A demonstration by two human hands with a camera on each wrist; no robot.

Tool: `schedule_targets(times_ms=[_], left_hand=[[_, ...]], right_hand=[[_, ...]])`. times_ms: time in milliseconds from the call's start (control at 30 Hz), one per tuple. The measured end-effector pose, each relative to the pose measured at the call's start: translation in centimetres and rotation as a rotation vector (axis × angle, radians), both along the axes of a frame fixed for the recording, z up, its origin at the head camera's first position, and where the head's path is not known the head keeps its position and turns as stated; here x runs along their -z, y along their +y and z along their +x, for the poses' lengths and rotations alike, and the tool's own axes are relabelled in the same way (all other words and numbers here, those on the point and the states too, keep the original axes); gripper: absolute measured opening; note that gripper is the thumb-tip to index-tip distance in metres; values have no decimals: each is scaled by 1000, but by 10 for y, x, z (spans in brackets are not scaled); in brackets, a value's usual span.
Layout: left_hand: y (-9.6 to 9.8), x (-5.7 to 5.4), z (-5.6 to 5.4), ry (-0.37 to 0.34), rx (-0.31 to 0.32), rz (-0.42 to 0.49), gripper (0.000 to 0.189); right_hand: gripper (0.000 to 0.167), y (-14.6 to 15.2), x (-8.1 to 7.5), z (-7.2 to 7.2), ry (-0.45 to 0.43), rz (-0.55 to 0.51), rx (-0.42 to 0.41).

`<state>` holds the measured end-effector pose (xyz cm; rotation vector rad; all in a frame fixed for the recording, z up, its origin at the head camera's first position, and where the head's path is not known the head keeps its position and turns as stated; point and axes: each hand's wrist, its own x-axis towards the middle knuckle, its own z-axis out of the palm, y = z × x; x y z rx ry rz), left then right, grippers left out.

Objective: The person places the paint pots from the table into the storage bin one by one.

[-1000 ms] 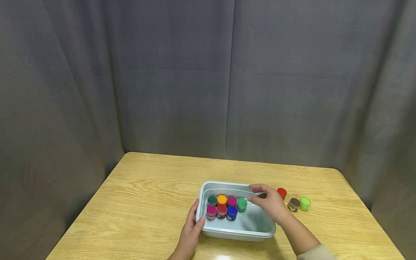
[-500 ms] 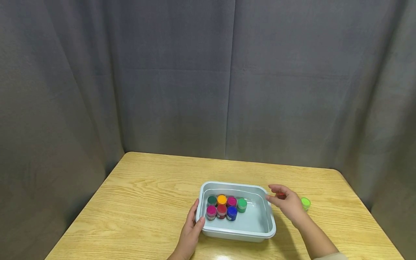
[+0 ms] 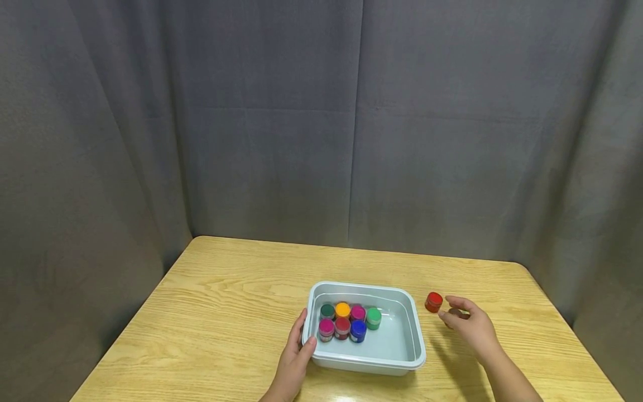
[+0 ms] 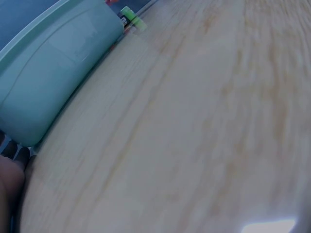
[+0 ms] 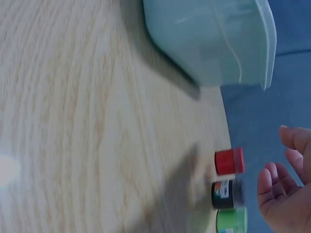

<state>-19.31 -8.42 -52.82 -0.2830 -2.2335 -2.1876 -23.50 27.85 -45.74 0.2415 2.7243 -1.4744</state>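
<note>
1. My left hand [image 3: 292,357] is gripping the pale blue plastic tub [image 3: 359,366] near its front left corner, thumb resting on the rim, other fingers lying along the outside wall.
2. Over on the right, my right hand [image 3: 473,330] is hovering above the dark brown jar [image 5: 224,194], grasping nothing; thumb and index are standing apart, the rest bending loosely.
3. My right forearm is slanting in from the lower right, fingers pointing toward the tub.
4. That brown jar is standing on the wooden table [image 3: 241,312], between the red jar [image 3: 434,302] and the lime green jar [image 5: 232,221].
5. Inside the tub, seven lidded jars [image 3: 358,330] are sitting in two rows toward the left, four behind three.
</note>
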Motion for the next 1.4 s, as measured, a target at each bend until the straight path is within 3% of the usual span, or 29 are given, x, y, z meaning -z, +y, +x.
schedule_targets(times_ms=[633,967,1400], left_hand=[[0,0,-1,9,-14,-11,61],[0,0,-1,-3,-19,-22,61],[-1,1,-2,-9,4,6,63]], right_hand=[[65,21,24,-9,-35,57,39],[68,22,28,-12,-60,0,29],[64,19,35,-10,-29,45,25]])
